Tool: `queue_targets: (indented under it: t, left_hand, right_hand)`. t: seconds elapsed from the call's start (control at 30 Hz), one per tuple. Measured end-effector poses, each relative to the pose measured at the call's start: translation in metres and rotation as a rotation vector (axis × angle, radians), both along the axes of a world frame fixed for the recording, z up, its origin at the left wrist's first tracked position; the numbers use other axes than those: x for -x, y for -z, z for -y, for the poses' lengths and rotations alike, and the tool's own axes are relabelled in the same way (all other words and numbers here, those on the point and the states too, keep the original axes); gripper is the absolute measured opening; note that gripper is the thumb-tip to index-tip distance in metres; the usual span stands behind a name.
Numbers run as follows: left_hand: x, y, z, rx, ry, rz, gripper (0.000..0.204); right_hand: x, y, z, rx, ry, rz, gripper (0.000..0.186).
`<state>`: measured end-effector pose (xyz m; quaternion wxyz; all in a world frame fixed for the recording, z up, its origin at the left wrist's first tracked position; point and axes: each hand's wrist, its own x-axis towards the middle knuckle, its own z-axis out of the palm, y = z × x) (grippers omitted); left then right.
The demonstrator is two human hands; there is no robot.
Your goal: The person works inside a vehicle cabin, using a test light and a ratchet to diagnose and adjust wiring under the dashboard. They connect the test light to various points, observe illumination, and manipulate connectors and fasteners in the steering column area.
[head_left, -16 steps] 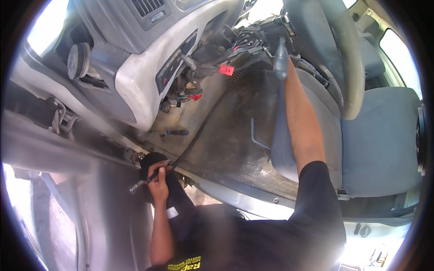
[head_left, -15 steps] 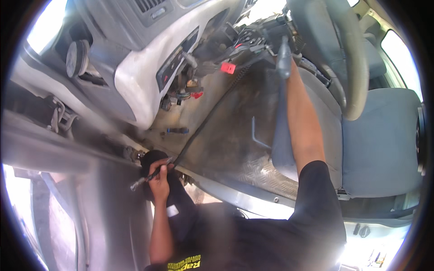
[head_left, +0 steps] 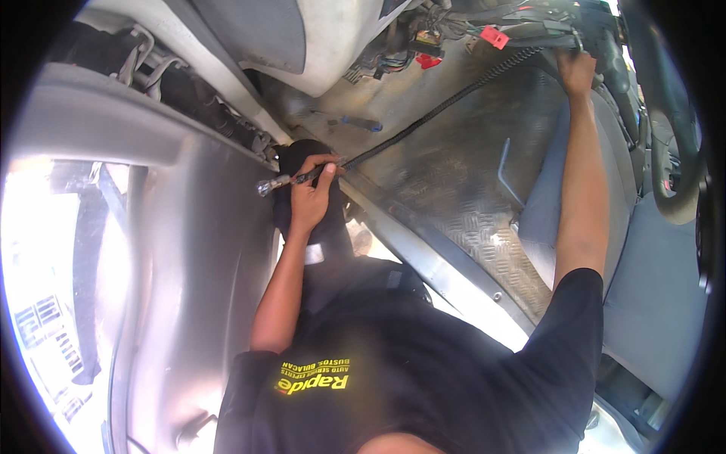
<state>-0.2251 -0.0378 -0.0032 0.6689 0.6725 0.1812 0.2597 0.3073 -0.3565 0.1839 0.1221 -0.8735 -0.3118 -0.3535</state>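
My left hand [head_left: 312, 198] is closed around a black-handled tool with a shiny silver head [head_left: 274, 185], held above my dark-clothed knee. Its silver end points to the left, and its kind is not clear. A black ribbed conduit [head_left: 442, 108] runs across the floor up to my left hand; whether it joins the tool cannot be told. Far right, my right hand [head_left: 578, 74] reaches under the steering column, its fingers curled around something I cannot make out among the wiring [head_left: 529, 17].
A blue-handled screwdriver [head_left: 361, 122] and a bent metal rod [head_left: 505, 172] lie on the metal floor [head_left: 454, 178]. Loose wires with red connectors [head_left: 494, 37] hang below the dashboard. The open door [head_left: 197, 227] stands at left; a grey seat [head_left: 643, 303] and steering wheel [head_left: 684, 181] are at right.
My view has shifted left and down, so the cabin appears further up and right. The right hand's fingers now show, no longer hidden by the column stalk. My left hand keeps the tool.
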Motion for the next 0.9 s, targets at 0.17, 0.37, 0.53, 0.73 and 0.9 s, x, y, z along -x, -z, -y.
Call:
queue_targets:
  t: [0.17, 0.37, 0.53, 0.73, 0.9]
  left_hand:
    - [0.006, -0.003, 0.001, 0.075, -0.01, 0.032, 0.02]
    - [0.006, 0.0, 0.001, 0.001, 0.046, 0.024, 0.02]
    - [0.012, 0.001, -0.001, -0.062, 0.039, -0.02, 0.019]
    - [0.009, 0.005, -0.006, -0.125, 0.079, -0.034, 0.017]
    - [0.006, 0.013, -0.008, -0.148, 0.071, -0.059, 0.017]
  right_hand:
    - [0.0, 0.013, -0.023, 0.008, 0.007, 0.307, 0.051]
    - [-0.079, 0.032, 0.03, 0.188, 0.103, 0.252, 0.056]
    - [-0.042, 0.033, -0.004, 0.009, 0.187, 0.035, 0.042]
    - [-0.022, 0.017, -0.012, -0.156, -0.027, 0.195, 0.024]
    - [-0.049, 0.04, -0.012, -0.159, 0.049, 0.267, 0.024]
